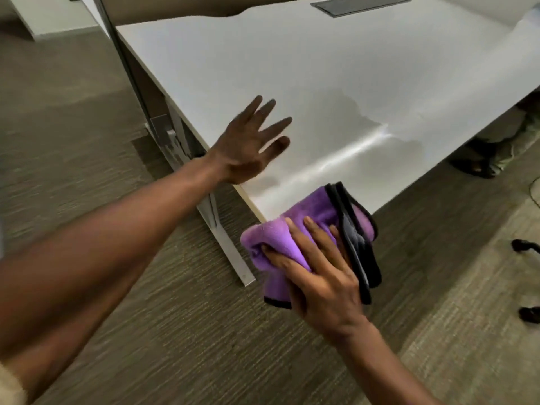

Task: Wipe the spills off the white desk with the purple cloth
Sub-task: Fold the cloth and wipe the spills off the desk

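The white desk (263, 68) fills the upper middle of the head view, its near corner pointing toward me. A wet, greyish spill patch (350, 118) with a shiny streak lies on the desk near that corner. My right hand (318, 273) grips the folded purple cloth (280, 238), which has black edging. The cloth hangs over the desk's near corner, mostly off the edge. My left hand (251, 144) hovers with fingers spread over the desk's left edge, holding nothing.
Grey-brown carpet (146, 317) surrounds the desk. A white metal desk leg (222, 229) runs down the left side below the corner. A dark cable hatch (361, 4) sits at the desk's far side. Another person's shoe (473, 168) shows under the right edge. Black chair feet (526, 247) stand at right.
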The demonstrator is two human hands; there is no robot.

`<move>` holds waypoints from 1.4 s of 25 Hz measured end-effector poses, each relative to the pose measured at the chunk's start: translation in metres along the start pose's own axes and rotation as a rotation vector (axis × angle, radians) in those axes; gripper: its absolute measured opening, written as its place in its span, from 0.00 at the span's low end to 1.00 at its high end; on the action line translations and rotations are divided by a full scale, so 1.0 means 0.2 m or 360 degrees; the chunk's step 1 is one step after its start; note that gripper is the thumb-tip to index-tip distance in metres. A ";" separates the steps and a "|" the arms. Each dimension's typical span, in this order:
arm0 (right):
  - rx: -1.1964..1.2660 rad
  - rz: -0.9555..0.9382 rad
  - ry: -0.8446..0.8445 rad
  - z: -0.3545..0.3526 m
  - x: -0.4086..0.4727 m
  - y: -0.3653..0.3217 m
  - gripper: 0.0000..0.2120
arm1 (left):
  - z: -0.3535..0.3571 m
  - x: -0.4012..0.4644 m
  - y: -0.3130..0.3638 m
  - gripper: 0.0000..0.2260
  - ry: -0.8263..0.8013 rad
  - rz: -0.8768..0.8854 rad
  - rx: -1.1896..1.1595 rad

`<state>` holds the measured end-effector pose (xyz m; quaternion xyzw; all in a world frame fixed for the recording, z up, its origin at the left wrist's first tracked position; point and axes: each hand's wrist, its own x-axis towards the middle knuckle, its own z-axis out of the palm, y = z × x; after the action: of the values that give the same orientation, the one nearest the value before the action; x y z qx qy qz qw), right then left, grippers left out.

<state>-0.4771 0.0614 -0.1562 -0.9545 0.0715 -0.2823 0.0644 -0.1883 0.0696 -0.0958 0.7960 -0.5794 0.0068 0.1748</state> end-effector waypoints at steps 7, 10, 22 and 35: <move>0.0265 0.0216 0.0079 -0.12 -0.01 0.47 0.20 | 0.06 -0.05 0.10 0.29 0.0230 0.0015 -0.0222; 0.0358 0.0716 0.0251 -0.21 0.07 0.64 0.18 | 0.06 -0.04 0.12 0.29 0.0134 0.0041 -0.0219; 0.0228 -0.0386 -0.0138 -0.10 0.05 0.47 0.22 | 0.04 -0.03 0.12 0.32 0.0061 -0.0032 -0.0177; 0.0258 -0.0410 -0.0092 -0.01 0.07 0.16 0.16 | 0.04 -0.03 0.16 0.29 0.0036 -0.0052 -0.0134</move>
<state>-0.4698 0.0269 -0.1522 -0.9551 -0.0766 -0.2655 0.1065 -0.2204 0.0649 -0.0953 0.7973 -0.5640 -0.0116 0.2147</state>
